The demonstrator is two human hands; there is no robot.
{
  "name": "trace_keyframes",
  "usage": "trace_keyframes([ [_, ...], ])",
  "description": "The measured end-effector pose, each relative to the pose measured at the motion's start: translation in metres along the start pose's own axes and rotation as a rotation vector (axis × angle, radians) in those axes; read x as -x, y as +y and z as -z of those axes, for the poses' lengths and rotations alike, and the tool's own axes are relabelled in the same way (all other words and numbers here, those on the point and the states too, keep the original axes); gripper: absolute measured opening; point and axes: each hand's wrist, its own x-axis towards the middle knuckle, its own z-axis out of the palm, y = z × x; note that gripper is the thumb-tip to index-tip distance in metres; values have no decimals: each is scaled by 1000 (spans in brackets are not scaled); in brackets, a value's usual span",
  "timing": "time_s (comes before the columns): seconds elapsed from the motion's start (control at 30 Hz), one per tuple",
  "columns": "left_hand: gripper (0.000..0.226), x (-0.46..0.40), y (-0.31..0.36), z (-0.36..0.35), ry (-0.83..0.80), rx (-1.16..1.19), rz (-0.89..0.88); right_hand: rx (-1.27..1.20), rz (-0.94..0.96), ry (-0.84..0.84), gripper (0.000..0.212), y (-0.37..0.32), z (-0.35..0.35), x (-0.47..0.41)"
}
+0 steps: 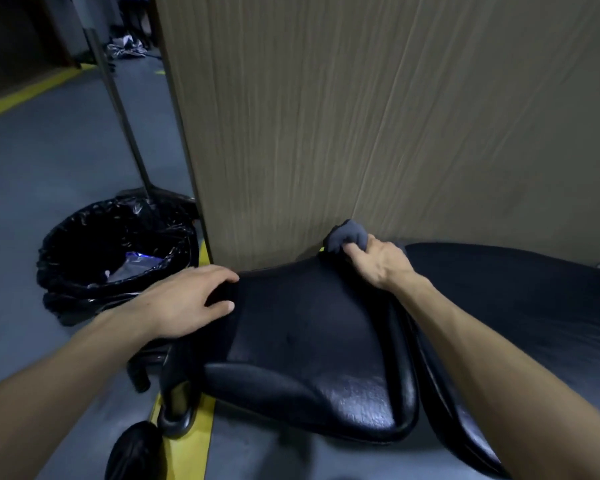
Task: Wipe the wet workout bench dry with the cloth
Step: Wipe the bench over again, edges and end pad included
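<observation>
**Still wiping: cloth bunched at the far edge of the bench**

Leftmost, the left hand [191, 303] lies flat with fingers spread on the left edge of the bench [312, 341], steadying it; at the far edge, against the wooden panel [378, 116], the right hand [378, 263] grips the bunched grey cloth [347, 235]; the near pad looks glossy, perhaps wet, so the next move probably calls for drawing the cloth toward the near edge under pressure.

Most of the bunched grey cloth [347, 235] is buried under the right hand [381, 261], only a crumpled end poking out. The long black padded bench section [534, 289] runs off the right edge. Whatever sits inside the black-bagged round bin [118, 251] is too dark to identify.
</observation>
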Motion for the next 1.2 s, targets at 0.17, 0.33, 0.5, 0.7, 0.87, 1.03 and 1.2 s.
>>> trace_keyframes([
  [0.17,67,10,-20,8,-112,77,37,-83,-194,-190,74,-12,8,-42],
  [0.33,76,25,-33,6,-117,67,63,77,-129,-236,70,-54,4,-47],
  [0.5,81,35,-38,6,-187,157,107,207,223,-276,73,-157,-42,-18],
  [0.7,59,22,-34,7,-204,89,136,105,269,-111,60,-137,-46,-11],
  [0.87,57,32,-31,5,-195,100,135,5,98,-18,53,-67,-10,-27],
  [1.03,49,34,-32,4,-185,81,124,-16,-151,39,59,-21,3,-26],
  [1.2,65,44,-37,11,-244,103,113,228,-57,-4,63,-72,-10,-16],
])
